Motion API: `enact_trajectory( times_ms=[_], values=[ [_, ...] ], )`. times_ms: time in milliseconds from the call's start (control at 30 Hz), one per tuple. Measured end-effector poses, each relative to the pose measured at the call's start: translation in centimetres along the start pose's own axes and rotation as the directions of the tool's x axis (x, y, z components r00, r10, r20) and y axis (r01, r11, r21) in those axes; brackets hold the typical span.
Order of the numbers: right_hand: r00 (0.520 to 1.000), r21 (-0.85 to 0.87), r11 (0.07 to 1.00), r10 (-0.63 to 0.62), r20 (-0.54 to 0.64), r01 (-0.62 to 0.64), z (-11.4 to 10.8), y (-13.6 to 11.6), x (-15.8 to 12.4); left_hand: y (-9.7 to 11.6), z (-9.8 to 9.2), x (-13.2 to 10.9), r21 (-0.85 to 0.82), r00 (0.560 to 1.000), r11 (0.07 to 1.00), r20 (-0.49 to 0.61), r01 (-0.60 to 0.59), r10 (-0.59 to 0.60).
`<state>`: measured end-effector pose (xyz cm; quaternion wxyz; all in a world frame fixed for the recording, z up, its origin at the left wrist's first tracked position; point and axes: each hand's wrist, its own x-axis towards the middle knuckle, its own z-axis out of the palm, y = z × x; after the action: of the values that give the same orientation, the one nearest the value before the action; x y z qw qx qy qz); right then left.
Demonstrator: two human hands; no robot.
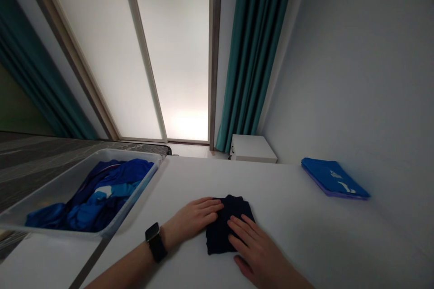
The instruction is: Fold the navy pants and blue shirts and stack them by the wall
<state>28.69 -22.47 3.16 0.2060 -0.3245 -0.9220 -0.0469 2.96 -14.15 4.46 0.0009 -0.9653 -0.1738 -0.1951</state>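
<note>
A small folded dark navy garment (pixel 224 230) lies flat on the white table (pixel 271 180) in front of me. My left hand (pixel 198 214), with a black watch (pixel 156 241) on its wrist, rests its outstretched fingers on the garment's upper left edge. On the right side of the cloth, my right hand (pixel 256 248) lies with its fingers extended over the fabric and the thumb below. Neither hand grips anything. What kind of garment it is cannot be made out.
At the left, a clear plastic bin (pixel 132 207) holds crumpled blue clothes (pixel 111 189). Folded blue cloth with white print (pixel 334 178) lies at the table's right by the wall (pixel 356 76). Beyond the far edge stand a white cabinet (pixel 254 148) and a teal curtain (pixel 256 54).
</note>
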Motion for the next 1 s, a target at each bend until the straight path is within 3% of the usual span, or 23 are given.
enact_trajectory(
  times_ms=[67, 167, 333, 500, 733, 933, 1000],
  values=[
    [0.997, 0.079, 0.996, 0.038, 0.074, -0.044, -1.2, 0.1, 0.1, 0.4, -0.7, -0.3, -0.055, 0.999, 0.998, 0.031, 0.040, -0.038],
    [0.986, 0.081, 0.983, 0.161, 0.054, -0.165, -2.2, 1.2, 1.1, 1.4, -1.5, -0.3, -0.126, 0.985, 0.978, 0.056, 0.168, -0.162],
    [0.952, -0.030, 0.958, 0.287, 0.107, -0.286, -0.2, 2.4, 2.1, 3.3, -1.0, 0.1, -0.134, 0.917, 0.908, 0.029, 0.397, -0.397],
    [0.926, -0.067, 0.932, 0.362, 0.109, -0.357, 1.6, 1.8, 1.2, 1.4, -0.1, 0.5, -0.292, 0.838, 0.790, 0.083, 0.538, -0.540],
    [0.903, -0.006, 0.916, 0.397, 0.164, -0.401, 1.0, 1.7, 1.5, -0.4, 0.9, 1.7, -0.333, 0.811, 0.748, 0.111, 0.574, -0.574],
    [0.824, 0.151, 0.822, 0.503, 0.260, -0.550, -0.4, 3.4, 4.6, -0.1, 2.4, 1.3, -0.248, 0.797, 0.768, 0.036, 0.591, -0.602],
    [0.827, 0.173, 0.821, 0.492, 0.272, -0.545, -0.3, 4.3, 5.7, 0.1, 2.3, 1.2, -0.234, 0.803, 0.777, 0.025, 0.584, -0.596]
  ],
)
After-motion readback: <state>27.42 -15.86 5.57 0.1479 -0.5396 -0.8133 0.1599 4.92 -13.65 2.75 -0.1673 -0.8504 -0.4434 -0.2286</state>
